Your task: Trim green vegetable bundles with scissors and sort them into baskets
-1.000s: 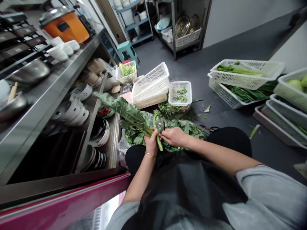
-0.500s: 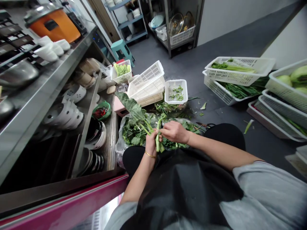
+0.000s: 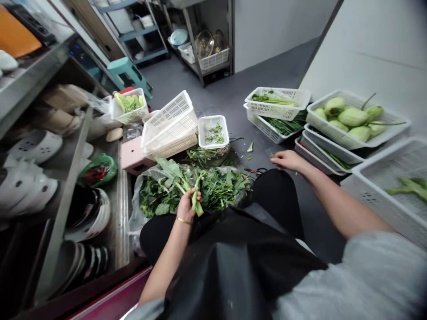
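Observation:
My left hand is closed around leafy green stalks, with broad leaves leaning away to the upper left and thick cut ends pointing down towards my lap. Beneath them lies a clear plastic bag spread open, full of loose leafy greens. Out to the right, above the floor beside my knee, my right hand has its fingers drawn together. A tiny green speck shows by those fingertips; whether they hold it I cannot make out.
Beyond the bag stand a tilted white basket and a small basket with green trimmings. Stacked baskets of greens and another of pale green gourds are at right. Steel shelving with bowls runs along the left. Scraps dot the floor.
My right hand has left the stalks and swung right over the floor. The left hand keeps its hold. The view has turned right, bringing more of the right-hand baskets into sight.

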Tool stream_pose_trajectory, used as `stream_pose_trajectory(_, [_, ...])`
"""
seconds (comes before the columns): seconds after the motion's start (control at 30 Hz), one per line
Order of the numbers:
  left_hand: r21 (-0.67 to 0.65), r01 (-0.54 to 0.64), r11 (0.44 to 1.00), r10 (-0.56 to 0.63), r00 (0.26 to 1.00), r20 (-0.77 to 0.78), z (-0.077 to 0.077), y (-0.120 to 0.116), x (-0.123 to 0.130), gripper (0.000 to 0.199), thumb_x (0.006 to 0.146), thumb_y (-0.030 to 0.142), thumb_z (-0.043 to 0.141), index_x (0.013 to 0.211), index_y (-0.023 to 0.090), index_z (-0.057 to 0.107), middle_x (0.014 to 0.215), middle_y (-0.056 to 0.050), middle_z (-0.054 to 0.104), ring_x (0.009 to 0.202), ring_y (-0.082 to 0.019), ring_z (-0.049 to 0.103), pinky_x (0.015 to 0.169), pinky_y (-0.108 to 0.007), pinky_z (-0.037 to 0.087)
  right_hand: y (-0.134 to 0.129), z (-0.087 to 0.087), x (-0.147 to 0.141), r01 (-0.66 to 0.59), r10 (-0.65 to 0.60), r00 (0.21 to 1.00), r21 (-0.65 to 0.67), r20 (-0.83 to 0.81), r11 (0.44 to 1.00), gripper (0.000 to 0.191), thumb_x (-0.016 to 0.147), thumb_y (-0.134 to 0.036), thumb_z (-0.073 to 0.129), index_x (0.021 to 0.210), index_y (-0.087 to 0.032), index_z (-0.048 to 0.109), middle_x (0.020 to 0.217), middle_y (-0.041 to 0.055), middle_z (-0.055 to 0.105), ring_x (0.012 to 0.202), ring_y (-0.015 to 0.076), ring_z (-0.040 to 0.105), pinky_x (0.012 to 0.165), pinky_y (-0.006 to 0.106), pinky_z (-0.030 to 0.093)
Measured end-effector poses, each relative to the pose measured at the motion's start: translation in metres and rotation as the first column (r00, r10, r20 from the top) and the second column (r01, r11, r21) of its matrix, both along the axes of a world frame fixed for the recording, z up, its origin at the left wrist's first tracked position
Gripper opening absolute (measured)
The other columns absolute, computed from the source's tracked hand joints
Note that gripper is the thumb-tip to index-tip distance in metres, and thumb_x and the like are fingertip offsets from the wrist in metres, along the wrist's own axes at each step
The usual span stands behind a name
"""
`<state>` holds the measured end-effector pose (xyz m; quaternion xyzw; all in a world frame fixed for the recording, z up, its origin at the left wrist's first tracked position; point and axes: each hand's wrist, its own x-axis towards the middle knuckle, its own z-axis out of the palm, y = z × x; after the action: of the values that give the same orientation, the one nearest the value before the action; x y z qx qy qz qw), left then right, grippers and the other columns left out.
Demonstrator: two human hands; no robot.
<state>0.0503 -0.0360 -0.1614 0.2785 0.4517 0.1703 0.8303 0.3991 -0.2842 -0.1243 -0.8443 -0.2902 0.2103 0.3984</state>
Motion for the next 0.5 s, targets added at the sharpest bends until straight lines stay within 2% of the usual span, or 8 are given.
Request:
stream_pose_trajectory(0.07, [-0.007,0.001,1.000,-0.001,1.000,0.028,0.006,-0.001,0.006,0.014,0.070,0.018,0.057,0.081,0.011,0.054,0.055,0.001,0.055,0.041,-0.008,0.046,0.043,-0.021,0.040,0.072,0.019,0.000,-0.031,0.030,0.999,0.053,0.012,0.998,0.022,0.080,-0.032,0.066,0.071,-0.013,0.062,0.056,0.0033,0.061,0.046,0.0074,0.052,0.051,0.021,0.041])
stream_pose_trajectory(0.13, [0.063,-0.004,0.998,0.000,0.998,0.063,0.015,-0.002,0.009,0.019,0.067,0.018,0.061,0.084,0.013,0.053,0.057,0.000,0.058,0.043,-0.009,0.049,0.045,-0.021,0.041,0.139,0.037,-0.009,0.017,-0.019,1.000,0.137,0.016,0.990,0.028,0.088,-0.041,0.056,0.092,-0.013,0.062,0.068,0.0034,0.065,0.051,0.0090,0.057,0.054,0.021,0.045])
stream_pose_trajectory(0.17, [0.118,-0.008,0.993,-0.001,0.997,0.083,0.019,-0.003,0.009,0.024,0.065,0.018,0.064,0.086,0.014,0.052,0.059,0.000,0.059,0.044,-0.010,0.051,0.046,-0.021,0.042,0.165,0.043,-0.021,0.025,-0.021,0.999,0.167,-0.027,0.986,0.032,0.086,-0.044,0.059,0.093,-0.014,0.062,0.068,0.0033,0.065,0.051,0.0098,0.058,0.053,0.022,0.045])
stream_pose_trajectory(0.23, [0.226,-0.016,0.974,-0.014,0.991,0.130,0.029,-0.005,0.007,0.033,0.062,0.019,0.070,0.089,0.015,0.052,0.062,-0.001,0.062,0.047,-0.011,0.054,0.047,-0.022,0.043,0.198,0.044,-0.062,-0.098,0.137,0.963,0.170,-0.233,0.981,0.035,0.078,-0.047,0.068,0.081,-0.012,0.063,0.060,0.0032,0.062,0.044,0.0100,0.053,0.048,0.022,0.042])
stream_pose_trajectory(0.3, [0.298,0.011,0.954,-0.066,0.982,0.175,0.038,-0.007,0.006,0.037,0.060,0.022,0.073,0.090,0.015,0.053,0.064,-0.001,0.062,0.047,-0.012,0.055,0.046,-0.022,0.043,0.207,0.033,-0.116,-0.278,0.364,0.781,0.240,-0.508,0.930,0.036,0.068,-0.044,0.077,0.070,-0.011,0.064,0.052,0.0032,0.058,0.040,0.0090,0.047,0.044,0.023,0.039])
stream_pose_trajectory(0.37, [0.330,0.074,0.941,-0.138,0.975,0.175,0.044,-0.010,0.006,0.037,0.060,0.024,0.075,0.090,0.013,0.056,0.065,-0.001,0.062,0.048,-0.012,0.056,0.047,-0.023,0.044,0.197,0.017,-0.164,-0.284,0.426,0.702,0.324,-0.571,0.903,0.036,0.063,-0.044,0.078,0.069,-0.012,0.065,0.053,0.0030,0.059,0.042,0.0094,0.047,0.043,0.023,0.037])
stream_pose_trajectory(0.43, [0.335,0.157,0.929,-0.214,0.967,0.139,0.046,-0.012,0.008,0.040,0.061,0.027,0.077,0.093,0.011,0.059,0.067,-0.002,0.062,0.050,-0.012,0.057,0.048,-0.024,0.047,0.176,0.005,-0.184,-0.180,0.396,0.709,0.394,-0.583,0.902,0.036,0.064,-0.047,0.073,0.075,-0.014,0.065,0.061,0.0036,0.063,0.048,0.0106,0.052,0.045,0.023,0.038])
stream_pose_trajectory(0.5, [0.298,0.250,0.921,-0.292,0.951,0.105,0.042,-0.014,0.012,0.045,0.063,0.030,0.078,0.099,0.010,0.059,0.069,-0.003,0.063,0.053,-0.013,0.059,0.048,-0.024,0.047,0.145,0.004,-0.168,-0.011,0.290,0.755,0.431,-0.588,0.902,0.034,0.066,-0.049,0.067,0.080,-0.018,0.062,0.070,0.0039,0.066,0.053,0.0113,0.055,0.048,0.024,0.042])
